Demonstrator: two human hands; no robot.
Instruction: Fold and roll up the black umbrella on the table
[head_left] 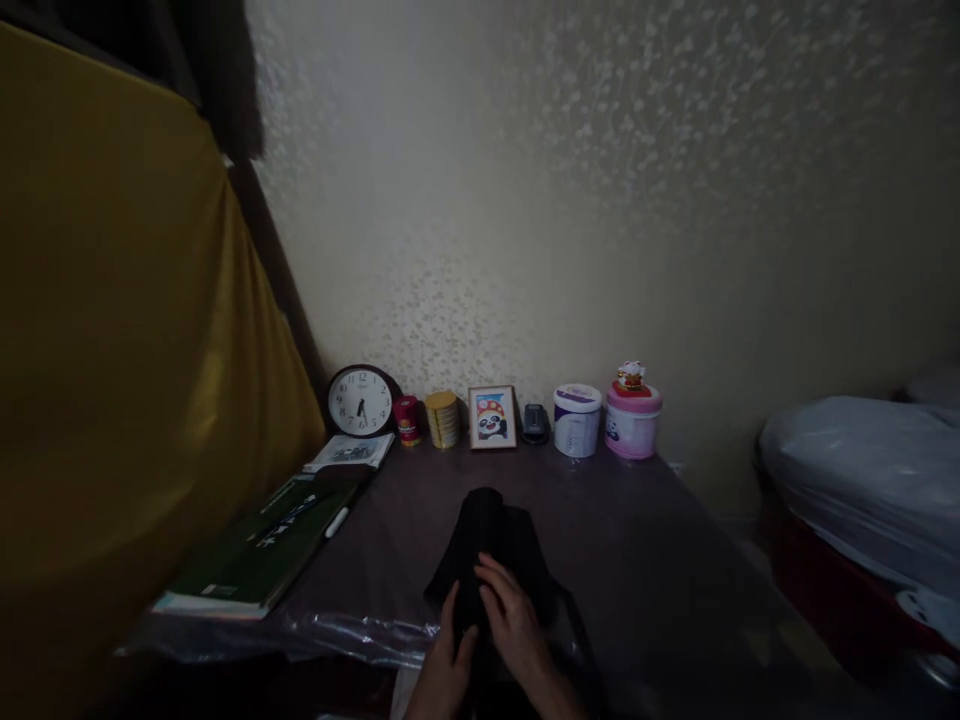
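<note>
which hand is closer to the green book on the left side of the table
Left. The left hand is at the near-left edge of the black cloth, on the side toward the green book. The right hand lies on the cloth, farther right.

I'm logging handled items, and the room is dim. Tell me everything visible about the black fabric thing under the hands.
The black fabric thing looks soft and matte, bunched or folded into a rough lump that narrows toward the wall. A thin dark strap seems to trail from its right side toward the near edge. It lies on the dark table, by a clear plastic sheet. The left hand touches its near edge; the right hand rests on top.
</note>
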